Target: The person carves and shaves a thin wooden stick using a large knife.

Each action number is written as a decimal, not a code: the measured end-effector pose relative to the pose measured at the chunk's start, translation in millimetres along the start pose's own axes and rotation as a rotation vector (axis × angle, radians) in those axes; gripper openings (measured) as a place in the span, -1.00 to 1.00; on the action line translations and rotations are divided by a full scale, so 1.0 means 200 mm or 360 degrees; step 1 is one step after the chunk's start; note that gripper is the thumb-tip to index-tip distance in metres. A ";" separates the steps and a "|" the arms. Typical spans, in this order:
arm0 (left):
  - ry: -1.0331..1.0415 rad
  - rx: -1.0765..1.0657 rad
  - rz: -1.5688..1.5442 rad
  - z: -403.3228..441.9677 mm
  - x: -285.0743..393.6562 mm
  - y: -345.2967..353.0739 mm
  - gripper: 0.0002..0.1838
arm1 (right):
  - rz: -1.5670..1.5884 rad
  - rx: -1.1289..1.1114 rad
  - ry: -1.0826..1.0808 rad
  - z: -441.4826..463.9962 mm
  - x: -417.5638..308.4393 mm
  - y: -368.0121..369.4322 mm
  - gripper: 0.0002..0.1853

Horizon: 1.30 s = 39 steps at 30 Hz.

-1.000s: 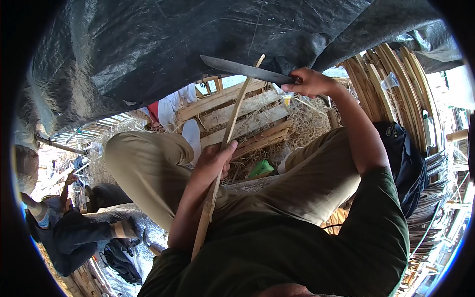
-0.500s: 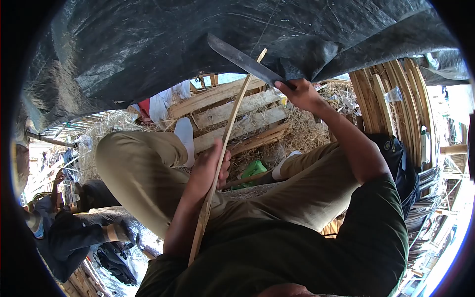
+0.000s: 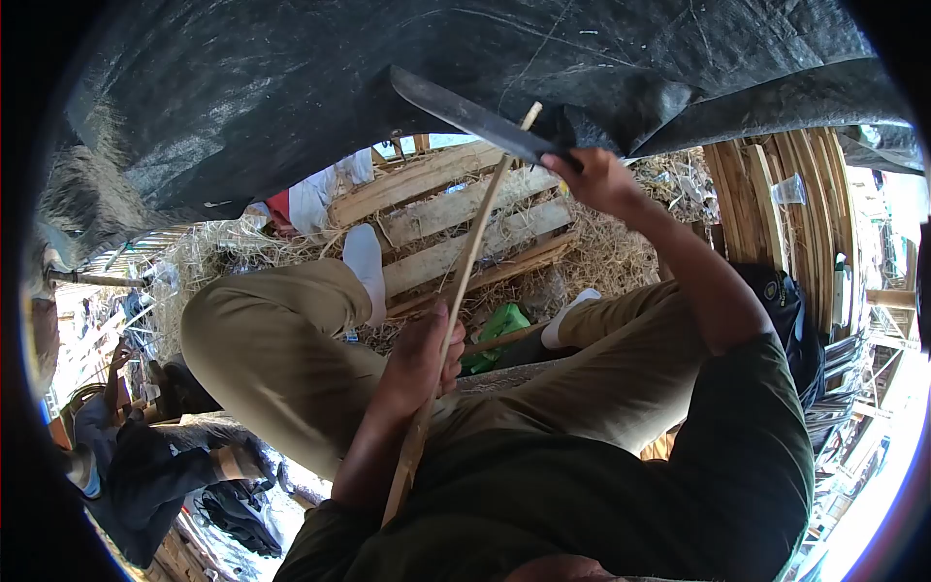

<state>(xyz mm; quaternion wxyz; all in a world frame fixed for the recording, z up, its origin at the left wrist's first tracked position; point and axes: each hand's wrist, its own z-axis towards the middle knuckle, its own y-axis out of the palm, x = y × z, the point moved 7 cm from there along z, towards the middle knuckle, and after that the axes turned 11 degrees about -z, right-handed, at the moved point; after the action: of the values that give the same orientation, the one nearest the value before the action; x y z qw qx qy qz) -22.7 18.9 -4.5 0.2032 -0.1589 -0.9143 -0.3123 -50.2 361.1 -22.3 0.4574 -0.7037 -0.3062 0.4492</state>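
A long, thin wooden stick (image 3: 477,229) slants up from beside my torso to below the dark tarp. My left hand (image 3: 423,361) is closed around its lower middle, thumb pointing up along it. In my right hand (image 3: 603,182) is the dark handle of a machete (image 3: 465,114), fingers wrapped round it. The wide blade points up and to the left and crosses the stick a little below its tip. Whether the edge touches the wood I cannot tell.
A black tarp (image 3: 291,87) hangs low overhead. Beyond my crossed legs lie wooden slats (image 3: 456,215), straw (image 3: 621,252) and a green plastic item (image 3: 502,330). Upright boards (image 3: 810,194) and a dark bag (image 3: 776,296) stand at right. Another person's legs (image 3: 160,475) show at lower left.
The machete and my right hand have shifted slightly relative to the stick, with the blade now nearer its tip. My left hand still grips the stick, a little lower in view.
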 end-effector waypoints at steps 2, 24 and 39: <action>0.0015 0.0005 0.0094 0.01 -0.03 0.02 -0.47 | -0.0149 -0.0068 0.0125 0.04 0.03 -0.08 -0.38; -0.0329 -0.0080 -0.0164 -0.02 -0.14 -0.01 -0.47 | 0.0204 -0.0678 0.0486 -0.06 0.01 0.11 -0.22; -0.0313 -0.0057 -0.0164 0.00 -0.15 0.01 -0.48 | -0.0062 -0.0495 -0.0128 -0.18 -0.23 0.20 -0.27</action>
<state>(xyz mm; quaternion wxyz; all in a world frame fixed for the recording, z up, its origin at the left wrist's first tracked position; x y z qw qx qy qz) 4.6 16.0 -18.1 0.0931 -0.1451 -0.9310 -0.3216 -36.4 293.4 -35.5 0.3389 -0.7415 -0.4038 0.4152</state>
